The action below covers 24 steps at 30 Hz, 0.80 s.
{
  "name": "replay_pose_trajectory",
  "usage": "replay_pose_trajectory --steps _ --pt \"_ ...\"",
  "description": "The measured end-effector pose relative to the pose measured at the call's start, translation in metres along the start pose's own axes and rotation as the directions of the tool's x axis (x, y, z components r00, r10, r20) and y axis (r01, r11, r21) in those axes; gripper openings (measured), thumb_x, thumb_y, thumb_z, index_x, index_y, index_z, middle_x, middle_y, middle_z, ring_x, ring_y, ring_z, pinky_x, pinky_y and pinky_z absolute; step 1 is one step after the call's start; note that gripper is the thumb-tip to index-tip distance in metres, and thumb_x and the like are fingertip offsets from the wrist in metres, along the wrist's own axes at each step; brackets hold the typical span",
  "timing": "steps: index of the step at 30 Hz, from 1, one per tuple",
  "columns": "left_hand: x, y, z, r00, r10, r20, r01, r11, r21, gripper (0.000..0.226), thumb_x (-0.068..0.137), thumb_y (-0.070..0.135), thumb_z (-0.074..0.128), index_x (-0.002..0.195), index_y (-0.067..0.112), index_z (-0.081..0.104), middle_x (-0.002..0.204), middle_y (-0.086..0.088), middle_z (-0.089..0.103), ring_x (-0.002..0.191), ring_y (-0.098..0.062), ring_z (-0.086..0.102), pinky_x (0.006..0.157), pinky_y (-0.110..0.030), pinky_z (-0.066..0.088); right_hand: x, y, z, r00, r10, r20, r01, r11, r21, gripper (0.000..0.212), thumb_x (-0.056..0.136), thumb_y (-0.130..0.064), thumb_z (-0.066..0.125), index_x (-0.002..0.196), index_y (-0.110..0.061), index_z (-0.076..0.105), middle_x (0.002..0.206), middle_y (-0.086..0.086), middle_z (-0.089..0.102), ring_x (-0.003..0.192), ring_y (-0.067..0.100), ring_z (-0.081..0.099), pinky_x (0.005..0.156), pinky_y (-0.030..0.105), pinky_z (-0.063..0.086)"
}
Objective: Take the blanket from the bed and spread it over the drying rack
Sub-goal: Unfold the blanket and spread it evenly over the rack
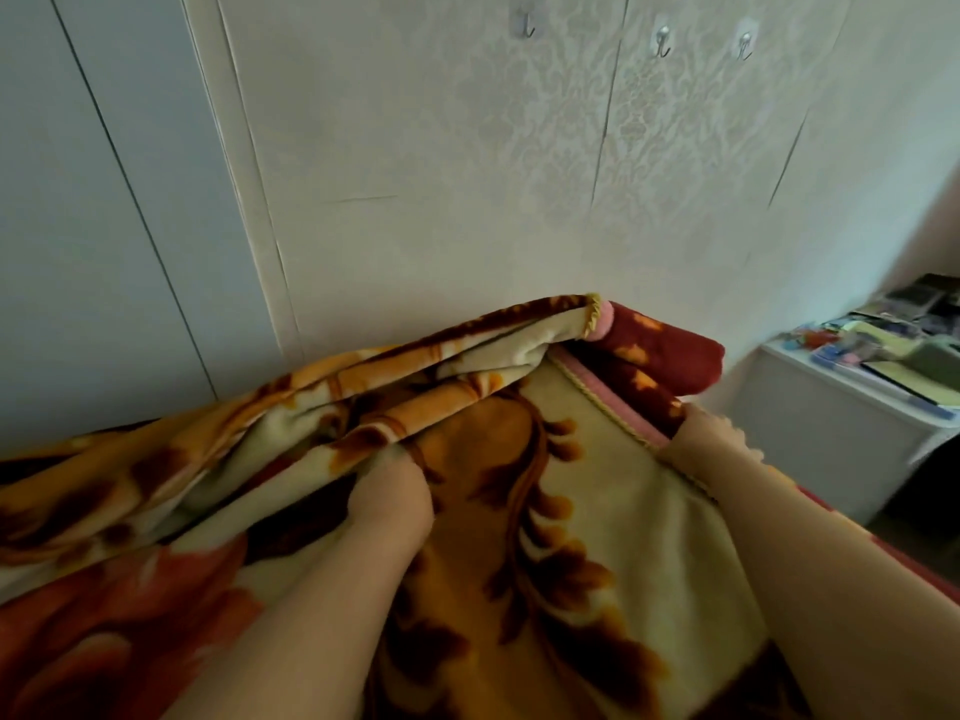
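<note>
As left hand (396, 493) and right hand (698, 439) grip blanket (613, 511), folds bunched

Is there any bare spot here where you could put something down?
Hardly. The white cabinet has its top crowded with papers and small things; only its near-left corner looks bare. The blanket, gripped by the left hand and right hand, covers everything below the wall.

Pale papered wall (467, 174), dim light.
Three metal hooks (662, 41) stick high on the patterned paper; grey-blue panels (78, 226) stand left, a cluttered white cabinet (810, 407) sits right.
</note>
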State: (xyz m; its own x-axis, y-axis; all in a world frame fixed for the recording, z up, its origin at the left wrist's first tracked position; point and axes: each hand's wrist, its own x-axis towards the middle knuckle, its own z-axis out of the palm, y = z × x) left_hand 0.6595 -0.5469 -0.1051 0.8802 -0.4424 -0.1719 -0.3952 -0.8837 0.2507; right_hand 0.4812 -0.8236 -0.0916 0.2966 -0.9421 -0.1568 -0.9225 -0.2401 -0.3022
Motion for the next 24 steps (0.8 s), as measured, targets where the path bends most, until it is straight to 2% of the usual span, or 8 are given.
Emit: replay_pose_trajectory --steps 2,4,7,12,15,20,24 --pt "-0.002 -0.002 0.002 0.998 0.025 -0.056 -0.024 1.0 0.015 0.038 0.093 0.021 0.051 0.131 0.02 0.048 0.127 -0.006 0.055 0.11 -0.026 0.058 0.087 -0.037 0.05 0.0 0.009 0.0 0.997 -0.023 -0.078 0.021 0.999 -0.03 0.046 0.086 -0.03 0.056 0.13 -0.02 0.047 0.121 0.014 0.053 0.118 0.035 0.047 0.104 0.053 0.035" --pt "-0.008 -0.002 0.003 0.991 0.044 -0.13 -0.037 0.998 0.054 0.028 0.095 0.014 0.042 0.12 0.019 0.055 0.118 -0.005 0.058 0.103 -0.024 0.059 0.08 -0.033 0.049 -0.002 0.02 -0.001 0.989 -0.051 -0.135 0.044 0.997 -0.056 0.036 0.09 -0.022 0.051 0.124 -0.014 0.051 0.117 0.014 0.055 0.114 0.034 0.048 0.1 0.05 0.04" --pt "-0.021 0.004 0.002 0.977 0.094 -0.192 -0.068 0.988 0.137 0.026 0.097 0.01 0.038 0.109 0.016 0.06 0.11 -0.004 0.061 0.096 -0.022 0.06 0.071 -0.029 0.045 -0.005 0.033 -0.002 0.975 -0.114 -0.191 0.101 0.992 -0.075 0.027 0.09 -0.016 0.051 0.116 -0.011 0.055 0.11 0.014 0.056 0.11 0.033 0.049 0.097 0.05 0.041" --pt "-0.036 0.014 -0.001 0.976 0.142 -0.166 -0.11 0.976 0.189 0.023 0.096 0.009 0.039 0.097 0.018 0.061 0.104 -0.003 0.062 0.091 -0.021 0.059 0.074 -0.03 0.048 -0.012 0.04 -0.013 0.968 -0.149 -0.201 0.145 0.989 -0.038 0.012 0.089 -0.011 0.053 0.1 -0.01 0.055 0.092 0.011 0.056 0.096 0.031 0.053 0.091 0.049 0.047" --pt "-0.048 0.027 -0.006 0.975 0.172 -0.138 -0.14 0.967 0.214 0.019 0.094 0.008 0.041 0.085 0.018 0.055 0.095 -0.004 0.061 0.08 -0.02 0.056 0.067 -0.029 0.045 -0.013 0.049 -0.023 0.957 -0.159 -0.244 0.174 0.984 0.038 0.005 0.088 -0.01 0.051 0.093 -0.009 0.05 0.089 0.012 0.054 0.095 0.035 0.055 0.086 0.047 0.05" --pt "-0.077 0.054 -0.012 0.964 0.223 -0.142 -0.194 0.962 0.191 0.02 0.099 0.011 0.042 0.087 0.013 0.058 0.084 -0.005 0.057 0.076 -0.023 0.056 0.065 -0.032 0.046 -0.012 0.075 -0.049 0.947 -0.086 -0.311 0.131 0.983 0.126 0.018 0.088 -0.011 0.051 0.102 -0.001 0.056 0.098 0.02 0.061 0.098 0.04 0.056 0.084 0.046 0.051" --pt "-0.088 0.05 -0.009 0.957 0.238 -0.164 -0.208 0.962 0.178 0.019 0.1 0.018 0.045 0.085 0.015 0.056 0.086 -0.004 0.059 0.079 -0.022 0.058 0.063 -0.03 0.045 -0.023 0.105 -0.07 0.949 0.004 -0.314 0.052 0.984 0.17 0.014 0.088 -0.016 0.057 0.095 -0.004 0.057 0.091 0.017 0.06 0.093 0.037 0.057 0.083 0.046 0.052"
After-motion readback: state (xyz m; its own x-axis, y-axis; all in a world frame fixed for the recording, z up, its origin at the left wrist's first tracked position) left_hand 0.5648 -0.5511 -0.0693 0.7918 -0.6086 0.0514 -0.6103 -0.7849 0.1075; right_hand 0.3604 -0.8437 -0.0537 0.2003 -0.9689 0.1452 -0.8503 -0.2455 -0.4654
